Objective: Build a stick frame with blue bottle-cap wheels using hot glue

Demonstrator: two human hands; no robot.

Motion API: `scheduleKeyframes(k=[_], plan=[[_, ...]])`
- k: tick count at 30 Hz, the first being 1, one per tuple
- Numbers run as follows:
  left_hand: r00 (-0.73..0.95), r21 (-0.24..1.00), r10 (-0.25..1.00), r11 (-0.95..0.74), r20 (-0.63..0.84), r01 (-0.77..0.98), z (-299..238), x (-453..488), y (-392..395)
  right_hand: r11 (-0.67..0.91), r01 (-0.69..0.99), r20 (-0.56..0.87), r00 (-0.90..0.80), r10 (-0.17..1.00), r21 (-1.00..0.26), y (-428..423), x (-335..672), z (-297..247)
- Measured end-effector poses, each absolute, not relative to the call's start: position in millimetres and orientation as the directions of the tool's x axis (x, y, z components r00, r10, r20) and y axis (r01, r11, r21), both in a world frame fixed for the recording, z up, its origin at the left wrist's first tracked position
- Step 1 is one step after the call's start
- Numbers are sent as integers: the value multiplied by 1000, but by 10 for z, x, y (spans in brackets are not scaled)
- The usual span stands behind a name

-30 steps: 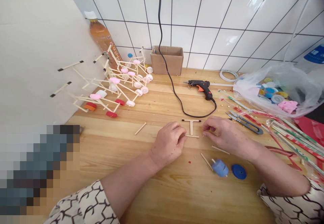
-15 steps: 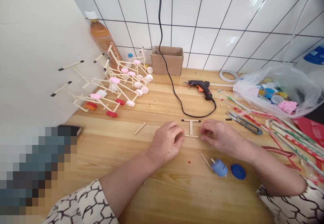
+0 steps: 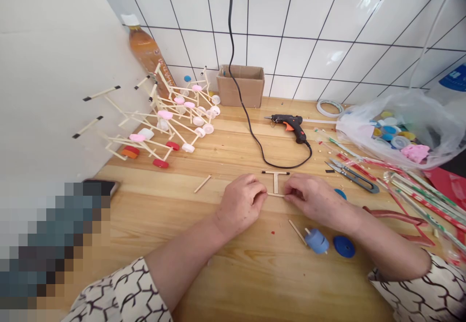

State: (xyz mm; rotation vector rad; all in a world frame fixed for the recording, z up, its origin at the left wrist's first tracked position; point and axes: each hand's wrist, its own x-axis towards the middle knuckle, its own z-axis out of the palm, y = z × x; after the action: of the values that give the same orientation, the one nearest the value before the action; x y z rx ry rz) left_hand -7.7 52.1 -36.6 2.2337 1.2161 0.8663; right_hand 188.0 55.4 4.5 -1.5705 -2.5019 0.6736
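My left hand [image 3: 242, 201] is closed in a pinch at the left end of a short wooden stick [image 3: 275, 195]. At the stick's right end, the fingertips of my right hand [image 3: 316, 198] pinch it too. The stick lies crosswise at the foot of a T-shaped wooden frame [image 3: 275, 183], whose far crossbar has black ends. Nearer me are a loose stick [image 3: 297, 232], a light blue bottle-cap piece [image 3: 316, 241] with a stick through it, and a dark blue disc [image 3: 344, 246]. Another short stick [image 3: 202, 183] lies left of my left hand.
A black glue gun [image 3: 289, 124] with its cord lies behind the frame. Stick models with cap wheels [image 3: 163, 115] stand back left by a bottle [image 3: 149, 50]. Right are snips [image 3: 353, 176], red-handled pliers [image 3: 395, 216], wrapped sticks [image 3: 429, 200] and a bag of caps [image 3: 404, 127].
My right hand has moved slightly left, and its fingers have closed on the stick's right end. Another blue disc now shows behind my right wrist. My left hand stays at the left end.
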Motion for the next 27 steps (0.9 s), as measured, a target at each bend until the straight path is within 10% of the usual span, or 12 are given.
scheduleKeyframes(k=[27], plan=[[368,675,882,-464,294,573,-393,-99,538,123,901,19,-126,992,-415,847,2170,506]])
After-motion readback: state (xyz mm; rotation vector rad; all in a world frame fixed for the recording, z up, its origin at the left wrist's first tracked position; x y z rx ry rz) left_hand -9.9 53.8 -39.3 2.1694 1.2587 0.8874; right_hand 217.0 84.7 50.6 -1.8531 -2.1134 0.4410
